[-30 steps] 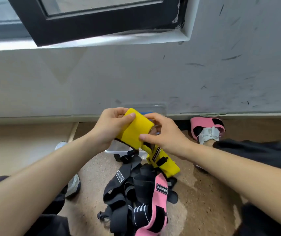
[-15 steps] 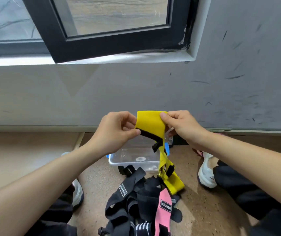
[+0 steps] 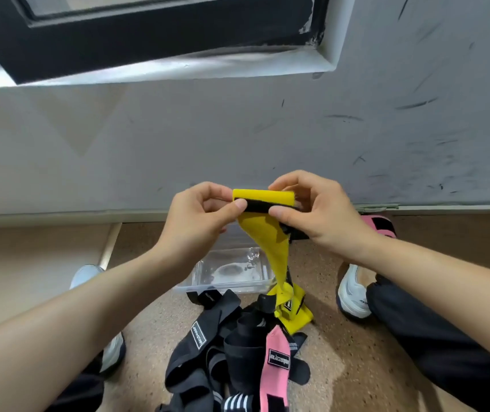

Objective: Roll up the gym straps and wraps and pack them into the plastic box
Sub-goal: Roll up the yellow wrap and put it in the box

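I hold a yellow wrap [image 3: 267, 233] up in front of the wall, its top end folded over into a short roll with a black velcro strip across it. My left hand [image 3: 199, 221] pinches the left end of that roll and my right hand [image 3: 312, 209] pinches the right end. The rest of the wrap hangs down to the floor, where its tail lies crumpled. A clear plastic box [image 3: 231, 273] stands on the floor below my hands. In front of it lies a heap of black straps [image 3: 208, 352] with a pink wrap [image 3: 276, 361] on top.
A grey scuffed wall with a black window frame [image 3: 148, 34] rises just behind the box. My white shoes [image 3: 352, 292] and dark trouser legs flank the heap on the speckled floor. A pink slipper [image 3: 380, 226] lies by the wall at the right.
The top edge of the yellow wrap has been folded over into a tight roll with the black strip facing me. Both hands have closed in on its ends and the wrap hangs longer.
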`<state>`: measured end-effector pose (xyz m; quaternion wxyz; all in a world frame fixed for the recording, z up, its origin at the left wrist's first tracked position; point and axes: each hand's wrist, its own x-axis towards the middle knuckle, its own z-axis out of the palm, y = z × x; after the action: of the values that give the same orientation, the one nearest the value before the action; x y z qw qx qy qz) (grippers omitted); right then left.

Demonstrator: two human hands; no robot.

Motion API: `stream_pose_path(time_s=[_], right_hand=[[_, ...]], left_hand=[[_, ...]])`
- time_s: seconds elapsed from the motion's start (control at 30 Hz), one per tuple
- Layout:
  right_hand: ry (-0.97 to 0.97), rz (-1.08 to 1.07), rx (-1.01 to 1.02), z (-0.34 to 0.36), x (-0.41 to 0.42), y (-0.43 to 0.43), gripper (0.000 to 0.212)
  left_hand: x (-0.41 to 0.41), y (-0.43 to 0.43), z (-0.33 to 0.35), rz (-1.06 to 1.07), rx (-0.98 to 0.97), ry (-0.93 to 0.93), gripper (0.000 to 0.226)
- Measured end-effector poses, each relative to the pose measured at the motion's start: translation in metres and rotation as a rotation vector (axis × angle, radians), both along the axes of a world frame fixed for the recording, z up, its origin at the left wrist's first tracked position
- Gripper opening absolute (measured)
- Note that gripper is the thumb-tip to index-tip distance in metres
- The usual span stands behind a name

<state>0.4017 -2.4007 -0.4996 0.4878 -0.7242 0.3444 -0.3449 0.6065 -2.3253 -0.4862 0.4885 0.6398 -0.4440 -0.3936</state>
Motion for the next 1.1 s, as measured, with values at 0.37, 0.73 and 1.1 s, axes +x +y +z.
stream_pose_path(time_s=[0.37, 0.73, 1.1], right_hand=[[-0.029, -0.033, 0.078, 0.029, -0.021, -0.004, 0.019], [-0.098, -0.059, 0.175, 0.035, -0.032, -0.006, 0.023], [-0.178, -0.085, 0.311, 0.014, -0.02, -0.011, 0.019]], left_hand=[[-0.015, -0.02, 0.026, -0.361, -0.209, -0.266, 0.021], [-0.027, -0.039, 0.015, -0.24, -0.298, -0.278, 0.014], [-0.021, -0.042, -0.001, -0.34, -0.055, -0.13, 0.014]])
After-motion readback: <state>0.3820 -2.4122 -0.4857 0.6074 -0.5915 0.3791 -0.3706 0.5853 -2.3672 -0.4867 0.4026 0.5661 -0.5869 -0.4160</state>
